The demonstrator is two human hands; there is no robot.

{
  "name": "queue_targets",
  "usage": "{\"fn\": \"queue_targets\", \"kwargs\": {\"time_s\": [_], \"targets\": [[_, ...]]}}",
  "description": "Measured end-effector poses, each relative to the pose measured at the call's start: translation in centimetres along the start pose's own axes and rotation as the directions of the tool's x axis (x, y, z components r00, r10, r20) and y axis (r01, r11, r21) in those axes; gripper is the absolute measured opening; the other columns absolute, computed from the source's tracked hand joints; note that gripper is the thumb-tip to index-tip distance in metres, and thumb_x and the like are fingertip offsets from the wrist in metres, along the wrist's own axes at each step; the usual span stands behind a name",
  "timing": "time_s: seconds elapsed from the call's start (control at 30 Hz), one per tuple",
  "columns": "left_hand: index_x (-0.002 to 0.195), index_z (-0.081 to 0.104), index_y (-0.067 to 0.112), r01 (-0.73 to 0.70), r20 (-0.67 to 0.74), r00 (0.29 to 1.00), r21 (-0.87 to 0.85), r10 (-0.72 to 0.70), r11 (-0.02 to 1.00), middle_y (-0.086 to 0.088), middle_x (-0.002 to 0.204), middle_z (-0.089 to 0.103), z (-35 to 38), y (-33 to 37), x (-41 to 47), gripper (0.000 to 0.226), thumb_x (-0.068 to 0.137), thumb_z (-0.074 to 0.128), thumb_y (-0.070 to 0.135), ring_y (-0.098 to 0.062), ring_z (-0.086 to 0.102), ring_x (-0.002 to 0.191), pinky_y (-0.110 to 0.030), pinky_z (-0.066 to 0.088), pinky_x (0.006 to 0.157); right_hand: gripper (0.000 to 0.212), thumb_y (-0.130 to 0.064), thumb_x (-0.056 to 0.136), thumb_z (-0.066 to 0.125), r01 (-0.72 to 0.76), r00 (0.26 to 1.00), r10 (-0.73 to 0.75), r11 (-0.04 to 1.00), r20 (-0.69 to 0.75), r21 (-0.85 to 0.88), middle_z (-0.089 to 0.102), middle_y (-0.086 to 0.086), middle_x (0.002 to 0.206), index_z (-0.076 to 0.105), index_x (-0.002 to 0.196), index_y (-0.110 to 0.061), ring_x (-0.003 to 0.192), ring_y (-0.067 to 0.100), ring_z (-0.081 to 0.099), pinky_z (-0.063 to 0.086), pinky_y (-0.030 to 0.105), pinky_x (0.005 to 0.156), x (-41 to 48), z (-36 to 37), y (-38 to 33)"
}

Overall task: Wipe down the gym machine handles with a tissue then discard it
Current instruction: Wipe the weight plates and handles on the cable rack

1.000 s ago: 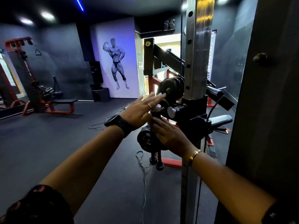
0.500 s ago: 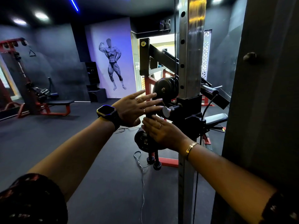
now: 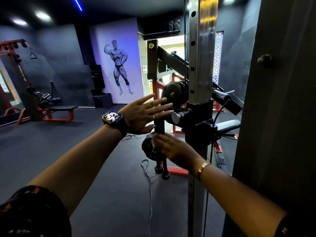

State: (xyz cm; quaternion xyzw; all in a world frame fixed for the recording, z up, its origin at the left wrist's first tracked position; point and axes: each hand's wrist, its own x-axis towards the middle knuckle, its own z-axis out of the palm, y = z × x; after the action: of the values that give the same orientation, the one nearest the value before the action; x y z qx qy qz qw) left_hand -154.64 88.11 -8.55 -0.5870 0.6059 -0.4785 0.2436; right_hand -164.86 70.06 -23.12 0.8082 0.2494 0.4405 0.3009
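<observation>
The left hand (image 3: pixel 143 115) is holding its fingers straight and spread, laid across the upper end of the short black upright bar handle (image 3: pixel 160 124) on the steel-posted gym machine (image 3: pixel 201 65). Directly beneath it, the right hand (image 3: pixel 172 148) is lying against the handle's lower end. Blur is obscuring its fingers, so whether they are gripping or merely pressing cannot be told. A black smartwatch (image 3: pixel 112 118) is showing on the left wrist.

Right hand (image 3: pixel 172 147) motion-blurred; grip unreadable. Lower part of handle (image 3: pixel 159 124) hidden behind it. Upright post (image 3: pixel 202 65) cut by top edge.
</observation>
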Motion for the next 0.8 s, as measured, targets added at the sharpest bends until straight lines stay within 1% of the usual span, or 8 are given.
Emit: {"fn": "queue_targets", "kwargs": {"time_s": [0.1,0.23,0.3,0.43,0.57,0.63,0.73,0.8], "targets": [[0.151,0.027,0.016,-0.017,-0.001,1.000,0.009,0.017,1.000,-0.006,0.157,0.020,-0.2,-0.1,0.3,0.061,0.096,0.015,0.041,-0.024,0.015,0.145,-0.045,0.004,0.119,0.059,-0.005,0.086,0.064,0.108,0.989,-0.108,0.994,0.103,0.009,0.039,0.011,0.149,0.041,0.141,-0.007,0.140,0.026,0.032,0.036,0.041,0.111,-0.9,0.3,-0.2],[0.150,0.032,0.015,-0.031,0.023,0.999,-0.028,0.032,0.999,-0.009,0.156,0.029,-0.1,0.2,0.6,0.067,0.098,0.001,0.043,-0.024,0.014,0.144,-0.043,0.003,0.120,0.043,-0.010,0.096,0.048,-0.145,0.986,0.145,0.989,-0.078,0.009,0.043,0.015,0.146,0.045,0.138,-0.003,0.139,0.029,0.034,0.031,0.042,0.114,1.4,-1.1,1.7],[0.150,0.032,0.015,-0.020,0.016,1.000,-0.039,0.021,0.999,-0.009,0.156,0.029,0.0,0.3,0.6,0.064,0.099,0.005,0.041,-0.024,0.015,0.144,-0.042,0.004,0.120,0.044,-0.009,0.096,0.047,-0.177,0.978,0.178,0.984,-0.105,0.023,0.043,0.016,0.145,0.042,0.139,-0.002,0.138,0.030,0.035,0.028,0.042,0.116,1.3,-0.9,1.1],[0.149,0.032,0.013,-0.029,-0.002,1.000,-0.030,0.029,0.999,-0.011,0.154,0.034,-0.2,0.4,0.7,0.064,0.090,0.025,0.037,-0.026,0.021,0.142,-0.044,0.008,0.119,0.064,-0.004,0.089,0.061,0.041,0.998,-0.045,0.997,0.053,0.070,0.034,0.012,0.152,0.028,0.143,-0.004,0.142,0.029,0.028,0.030,0.043,0.114,-1.5,0.9,-1.2],[0.151,0.029,0.014,-0.029,0.006,1.000,-0.024,0.030,0.999,-0.010,0.156,0.027,0.0,0.2,0.5,0.069,0.085,0.028,0.036,-0.024,0.018,0.143,-0.043,0.004,0.119,0.043,-0.003,0.097,0.048,-0.028,0.995,0.037,0.994,-0.089,0.101,0.042,0.014,0.147,0.042,0.140,-0.006,0.139,0.030,0.034,0.036,0.042,0.111,-0.5,0.3,-0.1],[0.151,0.025,0.015,-0.019,0.006,1.000,-0.021,0.019,1.000,-0.009,0.157,0.024,0.1,0.3,0.5,0.069,0.085,0.029,0.035,-0.024,0.018,0.143,-0.044,0.008,0.119,0.039,-0.002,0.096,0.051,0.052,0.992,-0.039,0.993,-0.121,0.108,0.051,0.013,0.140,0.050,0.135,-0.006,0.135,0.029,0.042,0.037,0.042,0.110,0.0,0.2,0.4],[0.150,0.025,0.014,-0.010,0.004,1.000,-0.030,0.010,0.999,-0.011,0.155,0.030,0.2,0.6,0.6,0.070,0.083,0.029,0.033,-0.025,0.020,0.143,-0.045,0.011,0.117,0.043,-0.008,0.079,0.073,0.263,0.964,-0.263,0.965,0.032,-0.003,0.058,0.007,0.133,0.064,0.121,-0.012,0.130,0.025,0.048,0.035,0.042,0.111,-0.9,0.7,0.4],[0.149,0.026,0.014,-0.006,-0.003,1.000,-0.032,0.006,0.999,-0.011,0.154,0.033,0.1,0.6,0.6,0.070,0.082,0.029,0.034,-0.025,0.021,0.142,-0.045,0.012,0.116,0.043,-0.010,0.077,0.074,0.269,0.959,-0.266,0.963,0.100,-0.019,0.058,0.004,0.134,0.066,0.120,-0.014,0.131,0.024,0.047,0.033,0.041,0.111,-1.1,0.5,0.6]]}}
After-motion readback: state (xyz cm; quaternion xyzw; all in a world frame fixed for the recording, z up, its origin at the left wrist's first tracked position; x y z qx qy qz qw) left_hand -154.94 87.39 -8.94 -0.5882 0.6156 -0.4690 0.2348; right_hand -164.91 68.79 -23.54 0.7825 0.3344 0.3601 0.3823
